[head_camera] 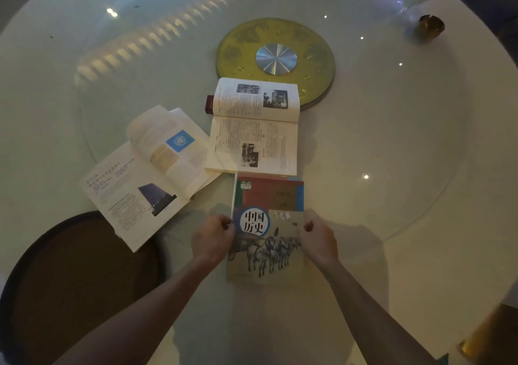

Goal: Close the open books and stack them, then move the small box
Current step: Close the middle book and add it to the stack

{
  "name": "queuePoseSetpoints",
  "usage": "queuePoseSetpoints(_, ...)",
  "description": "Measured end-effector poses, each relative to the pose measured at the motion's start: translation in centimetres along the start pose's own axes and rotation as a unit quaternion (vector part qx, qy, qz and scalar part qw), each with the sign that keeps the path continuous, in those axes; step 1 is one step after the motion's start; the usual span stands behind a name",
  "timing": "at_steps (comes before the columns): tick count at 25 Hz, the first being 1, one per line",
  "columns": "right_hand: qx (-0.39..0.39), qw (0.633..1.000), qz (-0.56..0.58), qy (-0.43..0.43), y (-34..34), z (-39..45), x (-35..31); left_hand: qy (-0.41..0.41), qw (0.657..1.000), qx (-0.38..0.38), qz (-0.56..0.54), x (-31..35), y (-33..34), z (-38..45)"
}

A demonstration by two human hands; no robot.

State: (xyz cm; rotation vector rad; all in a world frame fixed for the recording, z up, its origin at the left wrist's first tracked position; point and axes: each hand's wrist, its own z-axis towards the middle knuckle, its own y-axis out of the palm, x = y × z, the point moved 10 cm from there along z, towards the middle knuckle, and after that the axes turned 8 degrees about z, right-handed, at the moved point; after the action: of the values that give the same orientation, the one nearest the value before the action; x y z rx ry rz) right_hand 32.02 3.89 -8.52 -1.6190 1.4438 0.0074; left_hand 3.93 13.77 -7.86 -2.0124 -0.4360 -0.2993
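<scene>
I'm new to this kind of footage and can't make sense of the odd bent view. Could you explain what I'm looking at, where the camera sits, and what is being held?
There is no machine: a person wears a wide-angle camera on the head, looking down at their own arms. The left hand and right hand grip the side edges of a closed history book on a round white table. Beyond it lie two open books: one straight ahead, one to the left. A small dark red box peeks from behind the far book, beside a gold disc at the table's centre.
</scene>
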Motion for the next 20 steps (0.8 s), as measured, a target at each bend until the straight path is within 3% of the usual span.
queuePoseSetpoints(3, 0.034, 0.998, -0.008, -0.047, -2.4, 3.2, -3.9, 0.049, 0.997, 0.052, -0.041, 2.7, -4.1, 4.7)
queuePoseSetpoints(7, -0.013, 0.983, 0.161, -0.083, -3.5, 10.7, -11.6, 0.021, 0.992, 0.075, -0.1, 5.0, -8.7, 12.1)
queuePoseSetpoints(11, -0.026, 0.971, 0.223, -0.08, -3.2, 18.5, -16.9, -0.016, 0.988, 0.04, -0.146, 6.0, -9.5, 17.6)
queuePoseSetpoints(16, -0.067, 0.943, 0.319, -0.061, -2.3, 22.9, -20.3, 0.028, 0.978, 0.005, -0.208, 8.4, -9.9, 22.1)
queuePoseSetpoints(20, -0.14, 0.882, 0.449, -0.033, -1.5, 23.2, -20.9, -0.003, 0.951, -0.047, -0.306, 8.2, -9.9, 24.2)
